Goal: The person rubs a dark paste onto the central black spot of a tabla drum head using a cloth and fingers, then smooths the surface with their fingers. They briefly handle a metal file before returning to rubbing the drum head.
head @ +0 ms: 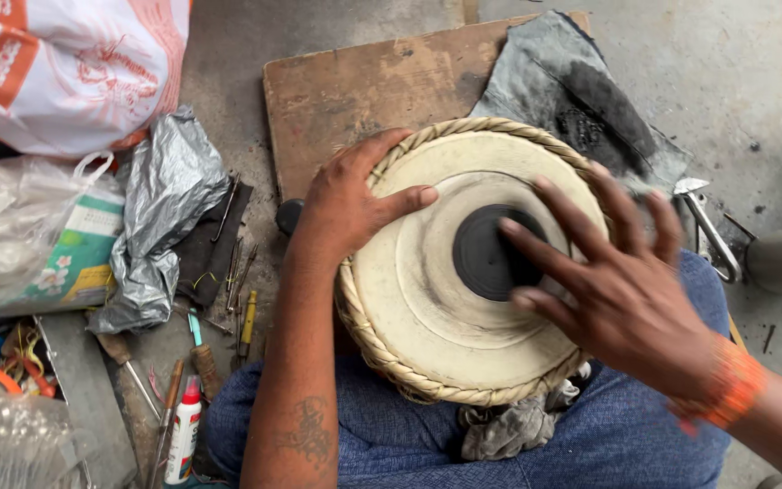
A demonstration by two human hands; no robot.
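A round hand drum [427, 299] with a cream skin, a black centre spot [486, 254] and a braided rim rests on my lap. My left hand [346, 204] grips the drum's left rim, thumb lying across the skin. My right hand [613, 281] lies flat on the skin with fingers spread, its fingertips touching the black spot. An orange band circles my right wrist.
A wooden board [346, 91] and a dark grey cloth [581, 91] lie behind the drum. Several hand tools [237, 290], a glue bottle [183, 435], plastic bags [65, 63] and a silver wrapper [160, 208] clutter the left. A metal tool [708, 235] lies right. A rag [509, 426] sits under the drum.
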